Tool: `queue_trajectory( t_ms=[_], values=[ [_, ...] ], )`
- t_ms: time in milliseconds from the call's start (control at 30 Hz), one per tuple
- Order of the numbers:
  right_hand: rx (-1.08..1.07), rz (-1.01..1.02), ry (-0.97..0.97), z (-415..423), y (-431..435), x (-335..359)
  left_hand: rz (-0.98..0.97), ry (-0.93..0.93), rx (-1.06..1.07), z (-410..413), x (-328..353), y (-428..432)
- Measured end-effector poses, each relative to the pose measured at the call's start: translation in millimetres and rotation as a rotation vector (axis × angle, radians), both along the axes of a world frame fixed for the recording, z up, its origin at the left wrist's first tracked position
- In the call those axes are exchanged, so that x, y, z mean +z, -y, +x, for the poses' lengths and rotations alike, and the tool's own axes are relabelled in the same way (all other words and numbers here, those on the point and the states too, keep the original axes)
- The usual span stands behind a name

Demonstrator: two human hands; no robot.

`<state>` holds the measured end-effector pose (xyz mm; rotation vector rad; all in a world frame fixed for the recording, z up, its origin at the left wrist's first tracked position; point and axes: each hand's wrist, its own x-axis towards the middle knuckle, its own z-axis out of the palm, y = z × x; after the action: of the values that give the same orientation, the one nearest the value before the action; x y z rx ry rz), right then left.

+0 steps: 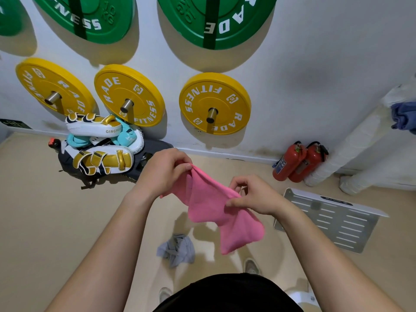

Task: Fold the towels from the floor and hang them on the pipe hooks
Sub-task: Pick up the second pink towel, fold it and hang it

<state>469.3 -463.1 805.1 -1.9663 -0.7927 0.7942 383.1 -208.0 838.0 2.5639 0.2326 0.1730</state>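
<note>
Towel [209, 206], pink, pinched along top edge by left hand [166, 170], right hand [254, 194]; blue cloth [404, 118] on pipe [351, 149] cropped.

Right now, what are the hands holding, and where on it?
The pink towel: the left hand pinches its top corner, the right hand pinches the upper edge farther along; the rest hangs free.

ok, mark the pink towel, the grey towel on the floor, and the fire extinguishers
pink towel [208, 204]: head view, middle of the hanging cloth.
grey towel [176, 249]: head view, centre of the crumpled heap.
fire extinguishers [289, 163]: head view, red body of one cylinder.
</note>
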Motion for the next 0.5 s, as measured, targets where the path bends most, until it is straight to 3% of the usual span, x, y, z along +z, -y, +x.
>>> queue_trajectory(
  t_ms=[500],
  values=[
    [0.015, -0.111, 0.242, 5.7, 30.5, -15.7, -0.121, -0.037, 0.15, -16.9, -6.7, -24.5]
  ],
)
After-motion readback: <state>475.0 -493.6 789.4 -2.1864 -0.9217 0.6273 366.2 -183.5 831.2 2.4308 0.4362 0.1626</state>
